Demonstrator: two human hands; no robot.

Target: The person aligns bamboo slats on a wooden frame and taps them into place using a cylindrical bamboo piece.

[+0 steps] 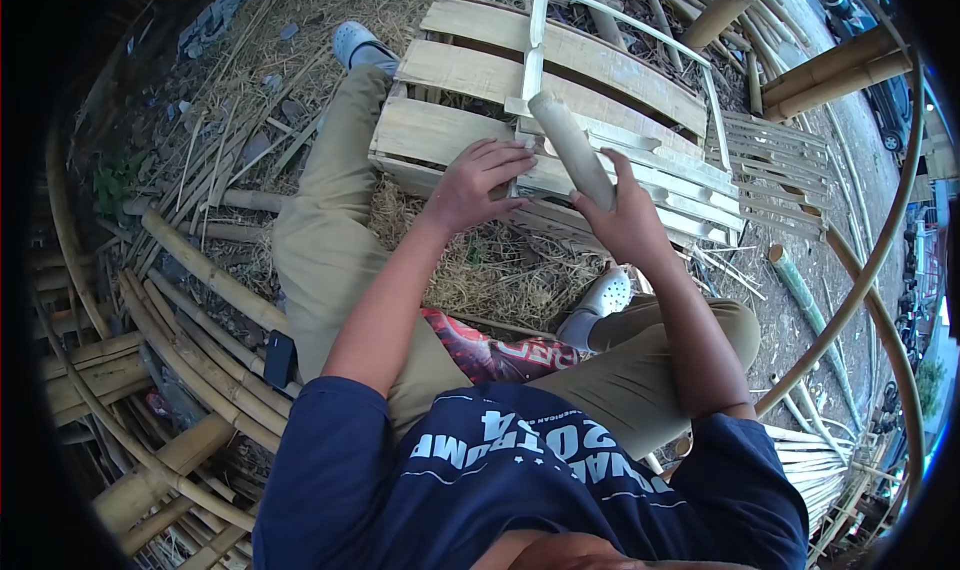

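Observation:
A thick, pale length of bamboo is gripped in my right hand, its far end tilted up to the left over the slats. My left hand is closed around the near corner of a frame of split-bamboo strips, thumb below and fingers on top. Exactly what its fingertips pinch is partly hidden. The frame has several parallel strips and a thin upright side. It lies on a low bench of wide wooden planks in front of me.
Bamboo poles are stacked on my left, with a dark phone on them. Another slatted piece lies at the right of the bench. A curved bamboo pole arches on the right. Straw covers the ground between my legs.

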